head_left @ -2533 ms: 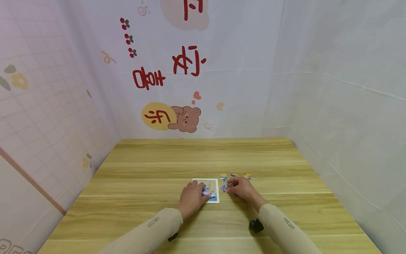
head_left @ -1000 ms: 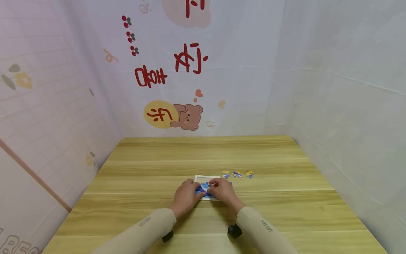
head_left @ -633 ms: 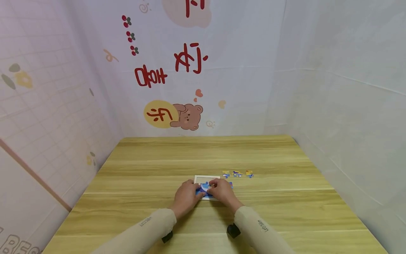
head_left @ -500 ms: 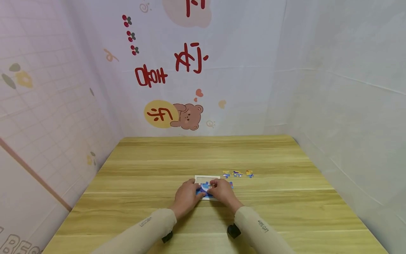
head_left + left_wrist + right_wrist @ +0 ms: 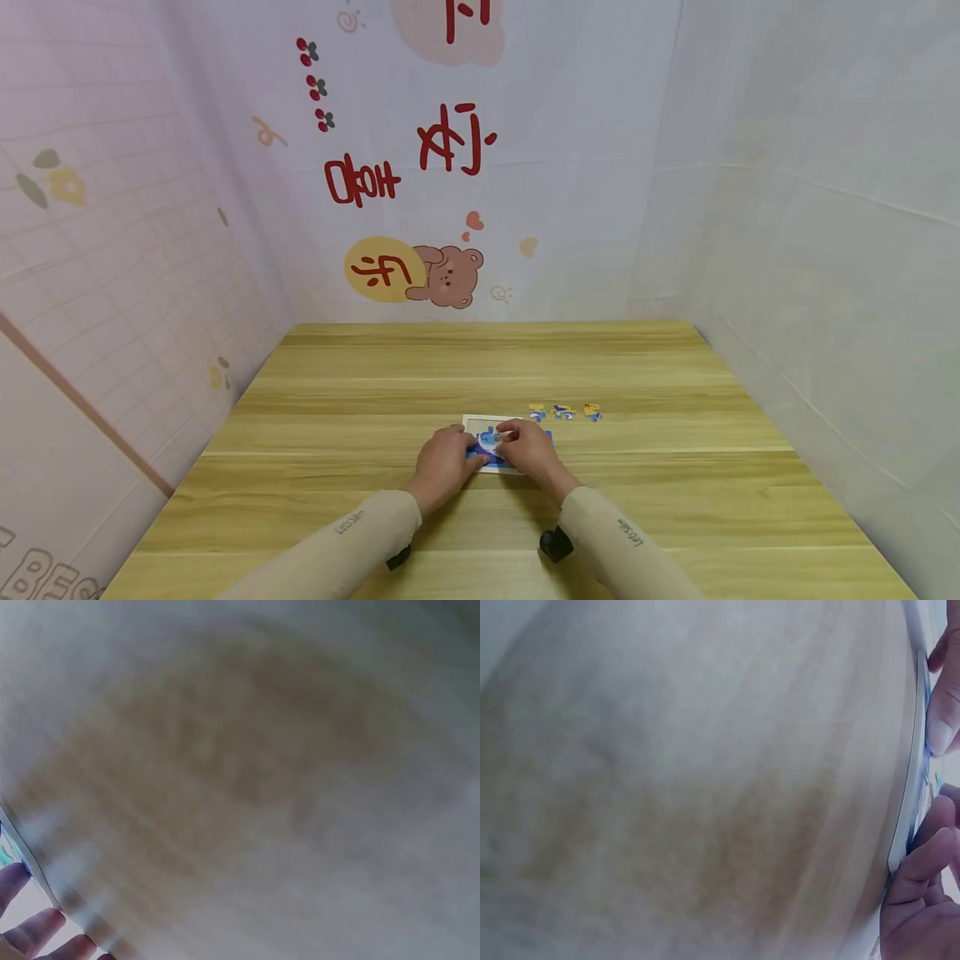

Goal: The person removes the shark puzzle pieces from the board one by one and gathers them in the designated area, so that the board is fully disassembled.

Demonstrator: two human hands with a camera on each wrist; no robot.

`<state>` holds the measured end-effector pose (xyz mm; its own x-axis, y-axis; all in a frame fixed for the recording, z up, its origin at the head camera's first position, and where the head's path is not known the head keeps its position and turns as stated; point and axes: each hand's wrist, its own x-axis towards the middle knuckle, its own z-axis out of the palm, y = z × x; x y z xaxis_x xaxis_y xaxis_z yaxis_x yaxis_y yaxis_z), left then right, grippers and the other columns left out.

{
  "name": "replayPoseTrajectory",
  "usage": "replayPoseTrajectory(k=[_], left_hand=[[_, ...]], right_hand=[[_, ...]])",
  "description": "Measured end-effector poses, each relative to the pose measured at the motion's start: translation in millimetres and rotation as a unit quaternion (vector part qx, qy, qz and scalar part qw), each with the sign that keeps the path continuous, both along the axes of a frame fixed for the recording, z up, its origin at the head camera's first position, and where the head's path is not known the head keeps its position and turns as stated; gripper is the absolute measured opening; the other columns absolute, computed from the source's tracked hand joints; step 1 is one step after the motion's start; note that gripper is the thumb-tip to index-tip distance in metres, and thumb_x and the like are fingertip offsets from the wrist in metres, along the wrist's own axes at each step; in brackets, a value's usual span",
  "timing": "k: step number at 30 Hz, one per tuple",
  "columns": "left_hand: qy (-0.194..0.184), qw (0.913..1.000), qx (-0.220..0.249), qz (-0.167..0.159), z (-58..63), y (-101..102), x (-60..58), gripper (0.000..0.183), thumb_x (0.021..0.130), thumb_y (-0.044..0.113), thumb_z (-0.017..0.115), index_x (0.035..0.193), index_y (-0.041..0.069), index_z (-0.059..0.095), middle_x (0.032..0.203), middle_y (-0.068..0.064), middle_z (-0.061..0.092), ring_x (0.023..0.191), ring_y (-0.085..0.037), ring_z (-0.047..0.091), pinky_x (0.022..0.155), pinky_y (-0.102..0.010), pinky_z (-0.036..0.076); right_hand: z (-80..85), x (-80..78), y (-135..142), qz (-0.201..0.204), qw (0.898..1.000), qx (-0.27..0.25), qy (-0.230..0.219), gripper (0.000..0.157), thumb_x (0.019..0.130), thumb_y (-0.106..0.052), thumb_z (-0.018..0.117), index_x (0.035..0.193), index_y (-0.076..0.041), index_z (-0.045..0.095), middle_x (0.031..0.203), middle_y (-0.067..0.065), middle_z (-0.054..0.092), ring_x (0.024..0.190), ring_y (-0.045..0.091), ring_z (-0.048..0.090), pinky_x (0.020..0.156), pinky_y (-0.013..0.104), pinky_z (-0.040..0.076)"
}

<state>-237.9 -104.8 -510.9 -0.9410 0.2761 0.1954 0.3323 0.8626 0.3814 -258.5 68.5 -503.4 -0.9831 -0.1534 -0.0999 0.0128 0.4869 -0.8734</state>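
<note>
A small white-rimmed puzzle tray lies on the wooden table, with blue and purple jigsaw pieces in its near part and bare backing in its far part. My left hand rests over the tray's left side, its fingers spread and its thumb lying on the pieces near the front. From the right, my right hand pinches a blue-and-white jigsaw piece between thumb and curled index finger, over the middle of the tray. The right hand hides the tray's right side. In the right wrist view, the left thumb presses down at the tray edge.
Beyond the right hand, three loose yellow-and-blue jigsaw pieces lie in a row. Another blue piece shows partly behind the right hand. Pale printed curtains stand along the back and sides of the table.
My right hand has moved left from the loose pieces to over the tray, bringing one piece with it. Over the last second both hands have hardly shifted.
</note>
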Motion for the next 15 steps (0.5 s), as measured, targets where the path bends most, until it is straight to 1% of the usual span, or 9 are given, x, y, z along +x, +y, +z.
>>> replayPoseTrajectory(k=[3,6,10,15], left_hand=[[0.002,1.0,0.001,-0.002,-0.5,0.1,-0.4,0.03,0.087,0.034,0.077,0.096,0.006,0.077,0.11,-0.014,0.067,0.103,-0.034,0.063,0.089,-0.049,0.052],[0.003,1.0,-0.002,-0.002,-1.3,0.3,-0.7,0.03,0.087,0.035,0.077,0.095,0.006,0.076,0.108,-0.012,0.067,0.101,-0.032,0.064,0.087,-0.048,0.052],[0.002,1.0,-0.007,-0.001,-1.5,1.2,-1.3,0.029,0.087,0.035,0.077,0.095,0.007,0.076,0.102,-0.009,0.066,0.094,-0.029,0.064,0.083,-0.045,0.053],[0.001,1.0,-0.006,0.001,-0.3,1.9,-1.0,0.028,0.087,0.034,0.077,0.094,0.007,0.076,0.092,-0.004,0.063,0.087,-0.024,0.062,0.078,-0.042,0.052]], right_hand=[[1.1,1.0,-0.5,0.005,1.0,-0.015,-0.004,0.032,0.087,0.002,0.069,0.119,0.001,0.066,0.091,0.007,0.065,0.068,0.015,0.059,0.061,0.028,0.053],[1.4,1.4,-0.9,0.01,1.0,-0.023,0.004,0.032,0.086,0.004,0.069,0.118,0.003,0.065,0.091,0.008,0.066,0.068,0.016,0.061,0.061,0.029,0.055],[0.9,0.6,-0.9,0.013,0.999,-0.024,0.016,0.031,0.086,0.005,0.07,0.116,0.003,0.066,0.088,0.007,0.066,0.066,0.015,0.061,0.06,0.029,0.055],[1.2,-0.6,-0.7,0.015,1.0,-0.016,0.015,0.029,0.087,0.002,0.07,0.116,0.001,0.066,0.083,0.004,0.064,0.064,0.014,0.059,0.059,0.027,0.052]])
